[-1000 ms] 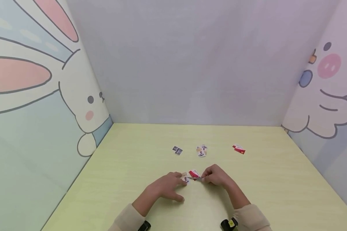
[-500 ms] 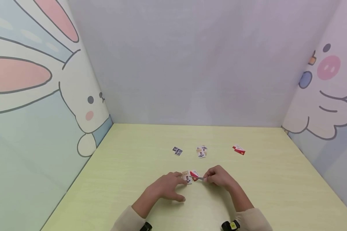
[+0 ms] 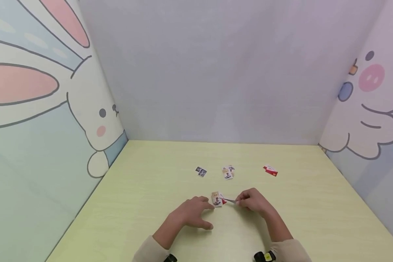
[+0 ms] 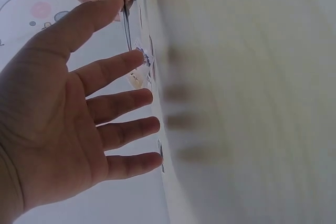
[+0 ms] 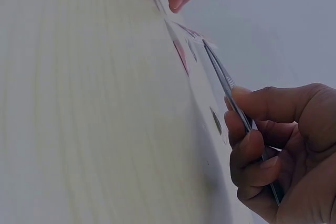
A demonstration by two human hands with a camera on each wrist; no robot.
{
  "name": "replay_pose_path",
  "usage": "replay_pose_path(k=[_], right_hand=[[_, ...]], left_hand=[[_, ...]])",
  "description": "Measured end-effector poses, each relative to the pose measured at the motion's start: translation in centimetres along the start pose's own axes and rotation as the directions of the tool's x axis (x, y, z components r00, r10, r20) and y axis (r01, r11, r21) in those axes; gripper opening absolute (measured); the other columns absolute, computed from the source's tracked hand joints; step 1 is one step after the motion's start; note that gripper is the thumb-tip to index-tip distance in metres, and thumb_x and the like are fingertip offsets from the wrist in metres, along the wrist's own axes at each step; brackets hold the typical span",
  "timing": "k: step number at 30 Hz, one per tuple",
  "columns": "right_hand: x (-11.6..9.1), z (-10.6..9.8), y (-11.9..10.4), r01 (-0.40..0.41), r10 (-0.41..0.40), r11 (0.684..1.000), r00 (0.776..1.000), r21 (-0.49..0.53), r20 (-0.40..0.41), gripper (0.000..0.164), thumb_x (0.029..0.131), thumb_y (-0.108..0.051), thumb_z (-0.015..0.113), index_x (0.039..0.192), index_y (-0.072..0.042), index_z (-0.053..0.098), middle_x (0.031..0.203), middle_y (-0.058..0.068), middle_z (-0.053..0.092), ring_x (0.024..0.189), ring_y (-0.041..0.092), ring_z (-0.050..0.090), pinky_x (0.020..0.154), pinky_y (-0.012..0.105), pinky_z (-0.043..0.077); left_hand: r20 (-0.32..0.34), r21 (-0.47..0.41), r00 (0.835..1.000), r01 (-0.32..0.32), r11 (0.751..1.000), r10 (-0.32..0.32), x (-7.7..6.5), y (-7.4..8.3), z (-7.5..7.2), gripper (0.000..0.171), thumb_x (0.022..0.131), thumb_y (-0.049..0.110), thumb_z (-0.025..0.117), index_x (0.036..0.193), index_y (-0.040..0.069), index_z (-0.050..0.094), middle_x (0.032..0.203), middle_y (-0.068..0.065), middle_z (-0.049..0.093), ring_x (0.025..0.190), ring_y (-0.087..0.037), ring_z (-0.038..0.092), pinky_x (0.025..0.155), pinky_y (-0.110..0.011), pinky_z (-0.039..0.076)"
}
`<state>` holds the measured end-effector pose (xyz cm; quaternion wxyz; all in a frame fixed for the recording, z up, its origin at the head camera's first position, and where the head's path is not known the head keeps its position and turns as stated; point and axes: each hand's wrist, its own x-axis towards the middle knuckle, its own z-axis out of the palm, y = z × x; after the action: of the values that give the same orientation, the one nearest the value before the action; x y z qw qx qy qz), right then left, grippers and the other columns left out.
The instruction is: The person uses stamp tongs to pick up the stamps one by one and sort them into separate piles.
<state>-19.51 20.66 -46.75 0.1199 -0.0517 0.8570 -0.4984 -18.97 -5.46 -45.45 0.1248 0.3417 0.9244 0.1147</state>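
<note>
My right hand (image 3: 253, 202) pinches a pair of metal tweezers (image 5: 227, 82) between thumb and fingers. The tips of the tweezers meet the edge of a small cream picture card (image 3: 216, 199), which overlaps a red-and-white card (image 3: 224, 201) in the head view. Just left of these cards my left hand (image 3: 194, 213) hovers with spread fingers, its index fingertip right at the cream card's lower corner. In the left wrist view the palm and straight fingers of the left hand (image 4: 68, 108) hold nothing.
Farther back on the pale wooden table (image 3: 150, 196) lie dark picture cards (image 3: 201, 172), a small pile of cream picture cards (image 3: 228, 173) and red-and-white cards (image 3: 271, 170). A plain back wall (image 3: 216, 72) and cartoon-printed side walls enclose the table.
The tweezers and right hand have moved right, bringing the cream card along until it covers part of the red-and-white one. My left hand has shifted slightly right.
</note>
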Motion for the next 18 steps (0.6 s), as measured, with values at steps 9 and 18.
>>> replay_pose_path(k=[9, 18], right_hand=[[-0.1, -1.0, 0.8, -0.007, 0.007, 1.0, 1.0, -0.009, -0.027, 0.009, 0.082, -0.003, 0.063, 0.089, 0.001, 0.068, 0.067, 0.003, 0.053, 0.058, 0.017, 0.044, 0.052, 0.029, 0.036], [-0.1, -1.5, 1.0, -0.072, 0.072, 0.997, 0.994, 0.004, -0.082, 0.009, 0.083, -0.002, 0.063, 0.089, 0.0, 0.069, 0.067, 0.005, 0.052, 0.059, 0.019, 0.044, 0.053, 0.029, 0.035]], left_hand=[[-0.004, 0.011, 1.0, -0.012, 1.0, 0.012, 0.6, 0.0, 0.2, 0.061, 0.073, 0.055, 0.071, 0.123, 0.023, 0.061, 0.132, -0.003, 0.05, 0.119, -0.022, 0.047, 0.092, -0.037, 0.042], [-0.014, 0.023, 1.0, -0.02, 1.0, 0.02, 1.1, 0.5, 0.1, 0.06, 0.071, 0.054, 0.073, 0.121, 0.024, 0.061, 0.131, -0.002, 0.049, 0.117, -0.021, 0.047, 0.091, -0.037, 0.042]])
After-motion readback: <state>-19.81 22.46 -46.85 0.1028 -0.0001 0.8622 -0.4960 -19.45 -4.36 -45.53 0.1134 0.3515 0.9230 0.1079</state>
